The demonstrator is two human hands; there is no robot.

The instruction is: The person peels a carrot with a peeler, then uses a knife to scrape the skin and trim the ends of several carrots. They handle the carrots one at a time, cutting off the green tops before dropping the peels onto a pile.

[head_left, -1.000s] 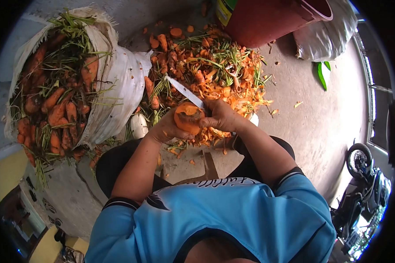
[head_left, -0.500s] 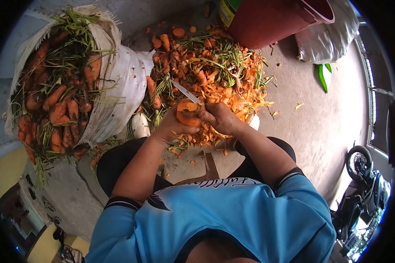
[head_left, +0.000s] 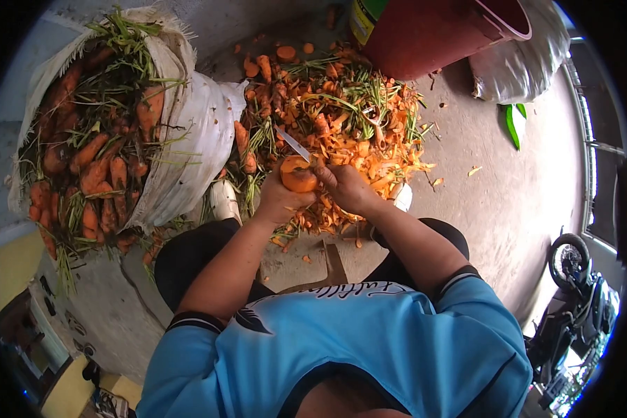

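Observation:
A thick carrot sits in my left hand, its pale cut end facing up and away from me. My right hand is closed around the handle of a knife, whose blade points up and to the left over the carrot's far end. The right thumb rests against the carrot's side. Fingers of the right hand hide the knife's handle. Beneath both hands lies a heap of carrot peelings mixed with green stalks and carrot pieces.
On the left, a white woven sack gapes open, full of unpeeled carrots with tops. A dark red bucket stands behind the heap, beside another white sack. A green leaf lies on the floor. A motorcycle is at far right.
The carrot has turned in my left hand, so the dark patch on its side shows less. The knife and right hand have shifted slightly over it.

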